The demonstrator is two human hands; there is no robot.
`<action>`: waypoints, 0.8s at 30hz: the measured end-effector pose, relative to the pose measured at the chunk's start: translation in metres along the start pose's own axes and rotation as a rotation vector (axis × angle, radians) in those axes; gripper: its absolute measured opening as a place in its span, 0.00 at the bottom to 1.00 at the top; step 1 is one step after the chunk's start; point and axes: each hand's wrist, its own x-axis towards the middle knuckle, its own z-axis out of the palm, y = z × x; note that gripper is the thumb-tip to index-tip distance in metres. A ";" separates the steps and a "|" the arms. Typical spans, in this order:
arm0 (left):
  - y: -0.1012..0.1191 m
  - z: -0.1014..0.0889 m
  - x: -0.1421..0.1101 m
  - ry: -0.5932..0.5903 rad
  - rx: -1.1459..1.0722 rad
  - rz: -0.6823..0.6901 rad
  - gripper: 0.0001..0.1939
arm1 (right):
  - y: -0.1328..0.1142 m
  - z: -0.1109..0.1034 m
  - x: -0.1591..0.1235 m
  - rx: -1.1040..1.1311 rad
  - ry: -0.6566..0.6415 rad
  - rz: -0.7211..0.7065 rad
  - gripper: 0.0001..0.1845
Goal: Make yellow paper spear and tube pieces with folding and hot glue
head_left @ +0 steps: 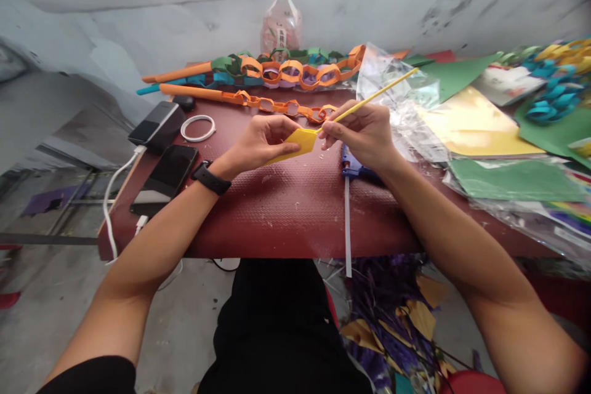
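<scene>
My left hand (253,144) pinches a small piece of folded yellow paper (303,143) between thumb and fingers, over the middle of the dark red table. In my right hand (364,129) is a thin yellow stick (385,92), slanting up to the right. The stick's lower end meets or nearly meets the paper's right edge; I cannot tell if they touch. Under my right hand lies a blue glue gun (351,163), partly hidden by the wrist, with a long whitish glue stick (348,228) reaching past the table's front edge.
Orange paper chains (290,74) lie along the back, before a clear plastic bottle (281,21). A phone (166,177), black box (157,126) and white ring (198,128) are on the left. Green sheets (503,180), yellow paper (484,123) and plastic wrap fill the right.
</scene>
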 end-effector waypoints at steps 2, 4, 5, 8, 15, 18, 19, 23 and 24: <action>0.002 0.002 0.000 0.001 0.005 0.002 0.27 | -0.002 0.002 -0.001 -0.004 -0.002 -0.005 0.23; 0.004 0.003 -0.001 -0.003 0.014 -0.008 0.26 | -0.003 0.005 -0.001 -0.009 -0.010 -0.005 0.23; 0.006 0.004 -0.001 -0.006 0.013 -0.017 0.26 | -0.004 0.006 -0.001 -0.014 -0.013 -0.001 0.23; 0.007 0.005 -0.001 -0.014 -0.011 -0.037 0.27 | -0.004 0.007 -0.002 -0.024 -0.018 0.023 0.24; 0.002 -0.002 0.000 0.014 -0.031 -0.080 0.28 | 0.004 0.004 0.000 0.057 -0.027 0.118 0.25; 0.000 -0.006 0.000 0.039 -0.045 -0.097 0.28 | 0.006 0.003 0.002 0.127 -0.010 0.163 0.25; -0.001 -0.007 0.000 0.041 -0.052 -0.099 0.28 | 0.006 0.002 0.002 0.147 -0.003 0.175 0.26; -0.004 -0.009 0.001 0.032 -0.068 -0.106 0.29 | 0.005 0.003 0.004 0.190 0.002 0.219 0.27; -0.005 -0.008 0.001 0.026 -0.070 -0.113 0.28 | 0.005 0.004 0.004 0.194 0.000 0.228 0.27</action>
